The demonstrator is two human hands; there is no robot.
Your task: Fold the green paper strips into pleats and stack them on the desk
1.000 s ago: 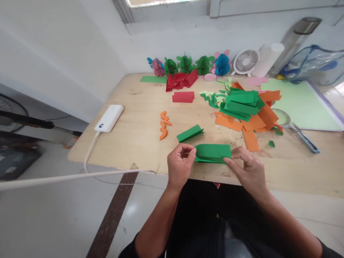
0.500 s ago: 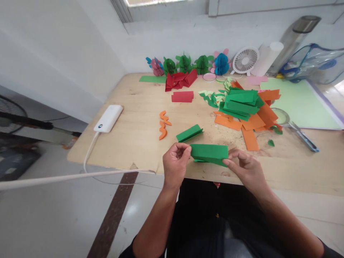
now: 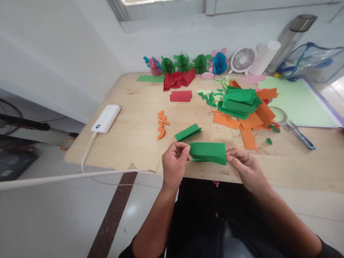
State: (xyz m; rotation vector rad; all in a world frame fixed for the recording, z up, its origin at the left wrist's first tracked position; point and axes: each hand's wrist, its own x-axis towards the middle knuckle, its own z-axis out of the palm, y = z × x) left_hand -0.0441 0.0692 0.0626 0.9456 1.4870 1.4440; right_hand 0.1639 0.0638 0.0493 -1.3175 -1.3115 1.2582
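A folded strip of green paper (image 3: 207,152) is held just above the near edge of the table. My left hand (image 3: 174,161) pinches its left end between thumb and fingers. At the right end, the thumb and index finger of my right hand (image 3: 245,166) are closed at the paper's edge; only a sliver, if any, sits between them. Part of another green piece shows beneath the strip. Just beyond lies a second folded green paper (image 3: 187,132). Orange wavy cut-outs (image 3: 161,125) rest to its left.
Green folded papers (image 3: 239,100) are heaped on orange paper pieces (image 3: 248,138) at right, near a utility knife (image 3: 301,134). Red folded papers (image 3: 180,96), paper figures (image 3: 182,63) and a small fan (image 3: 243,60) stand or lie behind. A white power bank (image 3: 106,119) with cable is left.
My right hand's fingers have slid outward to the very edge of the green paper, whose face now tilts more toward me. The left hand keeps its pinch. The view has shifted slightly.
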